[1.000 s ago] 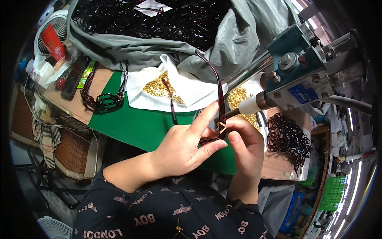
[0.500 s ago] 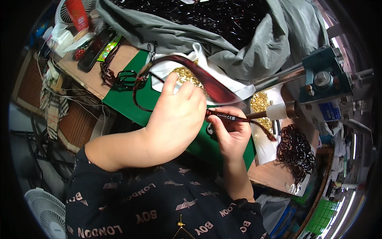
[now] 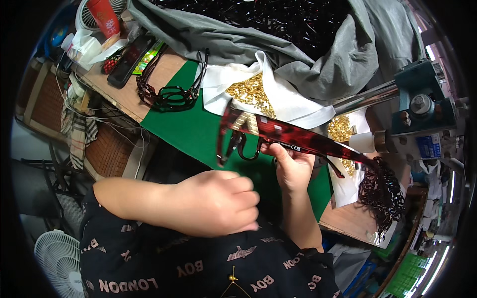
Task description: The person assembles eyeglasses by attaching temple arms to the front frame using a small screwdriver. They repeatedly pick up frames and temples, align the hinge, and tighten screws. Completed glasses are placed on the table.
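Note:
My right hand (image 3: 294, 171) grips a dark red tortoiseshell eyeglass frame (image 3: 303, 138) by one temple, thumb on top. The frame stands tilted above the green mat (image 3: 181, 134), its front toward the left and the other temple stretching to the right. Below and left of it, close to my shirt, my left hand (image 3: 218, 203) is closed, apart from the frame. Its fingertips are turned away, so what it holds, if anything, is hidden. More dark eyeglass frames (image 3: 174, 98) lie at the mat's far left.
Small gold metal pieces (image 3: 252, 92) lie on white cloth (image 3: 216, 82); another gold heap (image 3: 340, 128) lies beside a teal clamp-like machine (image 3: 420, 107). A dark tangled pile (image 3: 380, 196) is at right. Grey cloth (image 3: 298, 74) holds many dark parts behind. A phone (image 3: 130, 62) lies far left.
My left hand has left the frame and drawn back toward my body, closed. The frame has turned in my right hand, its front now facing left.

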The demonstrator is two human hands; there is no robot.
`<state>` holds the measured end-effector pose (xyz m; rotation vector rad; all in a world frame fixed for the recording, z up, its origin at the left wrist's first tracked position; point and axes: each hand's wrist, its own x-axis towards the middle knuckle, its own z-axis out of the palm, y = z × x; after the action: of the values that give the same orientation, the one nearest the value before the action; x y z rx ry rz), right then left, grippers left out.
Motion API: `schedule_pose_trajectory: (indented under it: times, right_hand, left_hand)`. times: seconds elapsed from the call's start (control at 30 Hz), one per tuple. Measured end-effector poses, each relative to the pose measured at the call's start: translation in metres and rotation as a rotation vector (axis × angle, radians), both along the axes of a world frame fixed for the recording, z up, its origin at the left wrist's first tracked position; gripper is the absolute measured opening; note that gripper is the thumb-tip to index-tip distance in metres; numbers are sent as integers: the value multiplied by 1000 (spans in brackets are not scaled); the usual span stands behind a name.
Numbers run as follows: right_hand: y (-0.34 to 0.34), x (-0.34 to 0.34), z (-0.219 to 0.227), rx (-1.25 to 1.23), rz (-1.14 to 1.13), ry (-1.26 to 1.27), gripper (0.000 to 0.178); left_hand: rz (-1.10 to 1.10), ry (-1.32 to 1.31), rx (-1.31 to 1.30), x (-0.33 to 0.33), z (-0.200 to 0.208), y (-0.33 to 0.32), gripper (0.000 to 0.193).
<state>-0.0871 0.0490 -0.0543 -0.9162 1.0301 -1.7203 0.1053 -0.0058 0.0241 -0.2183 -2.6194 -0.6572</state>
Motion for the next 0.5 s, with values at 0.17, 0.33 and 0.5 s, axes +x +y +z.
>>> schedule_pose_trajectory:
  times: [0.17, 0.33, 0.5]
  right_hand:
    - [1, 7, -2, -38, 122, -112, 31]
    - [-2, 23, -2, -60, 240, -344, 25]
    - [-1, 26, 0, 49, 188, -244, 40]
  left_hand:
    - [550, -112, 384, 21, -12, -18, 41]
    - [546, 16, 850, 19, -16, -10, 93]
    - [520, 107, 667, 15, -19, -15, 72]
